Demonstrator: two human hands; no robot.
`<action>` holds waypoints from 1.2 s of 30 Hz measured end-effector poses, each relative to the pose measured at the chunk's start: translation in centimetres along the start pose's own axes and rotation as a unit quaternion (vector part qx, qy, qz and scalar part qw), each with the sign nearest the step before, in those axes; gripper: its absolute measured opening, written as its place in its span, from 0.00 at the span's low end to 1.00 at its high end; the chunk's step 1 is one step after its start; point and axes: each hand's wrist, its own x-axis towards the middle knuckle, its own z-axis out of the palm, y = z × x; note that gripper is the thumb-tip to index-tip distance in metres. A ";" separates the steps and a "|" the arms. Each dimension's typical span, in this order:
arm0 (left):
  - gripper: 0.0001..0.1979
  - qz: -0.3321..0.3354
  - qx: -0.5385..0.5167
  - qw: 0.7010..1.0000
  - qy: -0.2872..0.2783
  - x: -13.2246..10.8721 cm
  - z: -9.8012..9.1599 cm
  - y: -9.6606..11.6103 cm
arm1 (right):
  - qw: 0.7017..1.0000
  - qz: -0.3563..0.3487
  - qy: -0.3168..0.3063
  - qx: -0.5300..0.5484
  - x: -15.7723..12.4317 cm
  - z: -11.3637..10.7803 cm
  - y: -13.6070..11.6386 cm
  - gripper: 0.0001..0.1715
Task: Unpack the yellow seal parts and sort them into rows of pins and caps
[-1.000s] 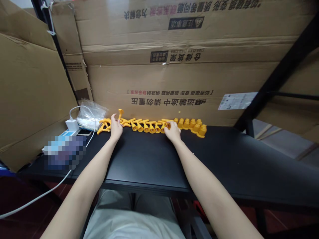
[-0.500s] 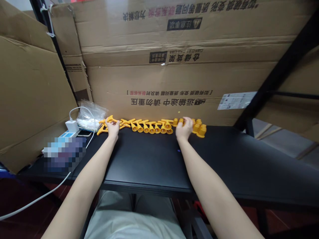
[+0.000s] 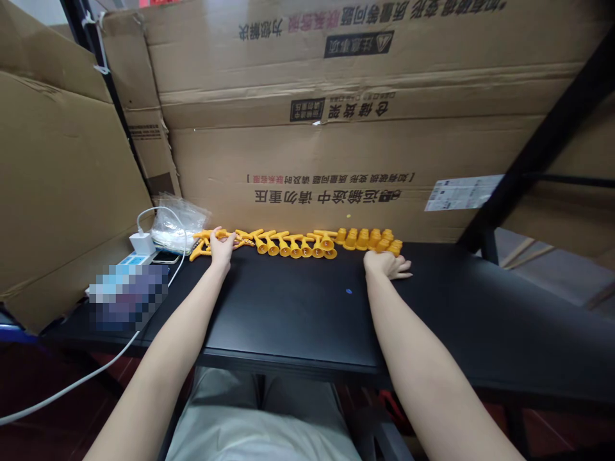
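My left hand (image 3: 222,248) is at the back left of the black table, its fingers bent round a yellow plastic handle piece (image 3: 205,233) in a small pile of similar pieces. Right of it runs a row of yellow horn-shaped pieces (image 3: 295,248), their wide round mouths facing me. Beyond them stand several stepped yellow plastic cups (image 3: 364,239), in a cluster against the cardboard. My right hand (image 3: 388,264) lies low on the table just in front of the cups, fingers stretched to the right. Nothing shows in it; whether it touches the nearest cup cannot be made out.
A tall cardboard sheet (image 3: 288,147) closes off the back, with another cardboard panel (image 3: 62,173) at left. Clear plastic bags (image 3: 177,221), a white charger (image 3: 142,243), a phone (image 3: 164,258) and a white cable (image 3: 115,358) occupy the left end. A black metal post (image 3: 533,153) rises at right.
My right hand has moved right and toward me, off the cups, its fingers now spread. The cups behind it are uncovered. My left hand has stayed at the handle pieces, with its fingers slightly shifted.
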 end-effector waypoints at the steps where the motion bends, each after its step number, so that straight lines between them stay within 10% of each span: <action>1: 0.24 -0.004 0.000 1.000 -0.002 -0.1 0.1 0.1 | 1.000 0.001 0.005 0.001 0.0 0.0 0.0 0.15; 9: 0.16 -0.020 -0.035 0.999 -0.030 -0.4 0.1 0.4 | 0.983 -0.125 0.091 0.103 -1.1 -1.2 -1.5 0.17; 16: 0.15 -0.039 -0.044 0.997 -0.042 -0.7 0.2 0.9 | 0.923 -0.332 -0.061 0.186 -5.8 -1.6 -5.9 0.17; 21: 0.11 -0.056 -0.042 0.997 -0.034 -1.0 0.3 1.3 | 0.780 -0.500 -0.304 0.223 -10.7 -1.6 -7.7 0.21; 25: 0.12 -0.062 -0.033 0.997 -0.031 -1.1 0.3 1.3 | 0.670 -0.603 -0.382 0.204 -12.8 -1.8 -7.7 0.16; 36: 0.16 -0.067 -0.044 0.995 -0.052 -0.9 0.2 1.0 | 0.696 -0.587 -0.371 0.185 -13.3 -1.5 -7.2 0.17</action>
